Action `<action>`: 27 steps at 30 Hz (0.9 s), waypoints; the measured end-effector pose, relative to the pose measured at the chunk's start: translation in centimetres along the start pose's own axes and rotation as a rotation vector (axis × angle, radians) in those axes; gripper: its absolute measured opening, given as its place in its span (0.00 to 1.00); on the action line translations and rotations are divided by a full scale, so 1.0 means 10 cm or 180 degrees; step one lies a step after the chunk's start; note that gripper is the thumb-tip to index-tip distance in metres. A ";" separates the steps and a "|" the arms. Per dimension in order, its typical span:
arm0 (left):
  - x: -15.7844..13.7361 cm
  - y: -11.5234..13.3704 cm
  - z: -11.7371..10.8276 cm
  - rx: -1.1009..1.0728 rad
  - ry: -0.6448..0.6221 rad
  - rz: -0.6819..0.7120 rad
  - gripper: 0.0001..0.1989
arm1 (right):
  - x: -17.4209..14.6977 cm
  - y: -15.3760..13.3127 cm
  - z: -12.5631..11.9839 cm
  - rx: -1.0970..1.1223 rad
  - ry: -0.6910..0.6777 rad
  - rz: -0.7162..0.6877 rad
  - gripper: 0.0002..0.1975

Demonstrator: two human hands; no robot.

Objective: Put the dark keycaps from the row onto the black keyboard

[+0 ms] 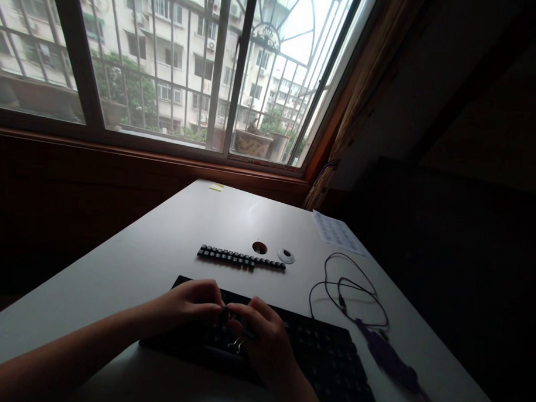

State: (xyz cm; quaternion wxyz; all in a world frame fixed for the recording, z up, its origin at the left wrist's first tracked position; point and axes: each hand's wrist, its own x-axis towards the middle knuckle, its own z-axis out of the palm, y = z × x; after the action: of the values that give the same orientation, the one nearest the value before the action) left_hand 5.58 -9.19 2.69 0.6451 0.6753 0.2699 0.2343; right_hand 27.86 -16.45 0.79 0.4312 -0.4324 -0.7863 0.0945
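Note:
A black keyboard (316,343) lies at a slant on the white desk, partly covered by both hands. Above its middle, my left hand (198,299) pinches a small black keycap (224,312) between thumb and fingers. My right hand (267,337) is closed; its thumb and index finger meet the same keycap from the other side. Out of its curled fingers stick the bent wire ends of a keycap puller (236,344), whose handle is mostly hidden. Beyond the keyboard, several removed black keycaps (231,257) are lined up in rows.
Behind the keycaps are a round desk hole (260,247) and its ring-shaped cover (286,256). A looped black cable (340,285) and a purple strip-like object (390,358) lie on the right. Printed paper (337,234) and a yellow note (216,187) sit near the far edge, below a window.

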 end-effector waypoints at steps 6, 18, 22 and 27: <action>0.00 -0.04 0.00 0.0096 0.0016 -0.0002 0.14 | 0.02 -0.01 0.00 -0.0048 -0.0001 -0.0083 0.10; -0.03 0.14 0.03 0.0336 -0.0025 0.0088 0.14 | 0.00 0.02 -0.06 -0.0178 -0.0126 0.0009 0.09; -0.03 0.14 -0.01 0.0730 0.0159 0.0330 0.13 | 0.01 0.12 -0.22 -0.0169 -0.0090 0.0226 0.08; -0.02 0.06 -0.14 0.1357 0.0566 0.0728 0.12 | 0.03 0.29 -0.48 -0.0463 -0.0011 0.0428 0.07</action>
State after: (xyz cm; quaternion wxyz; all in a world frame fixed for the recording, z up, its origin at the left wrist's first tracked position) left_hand 4.50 -8.27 3.35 0.4313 0.7989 0.2906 0.3021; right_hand 33.16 -15.51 2.34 0.3900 -0.5141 -0.7610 0.0666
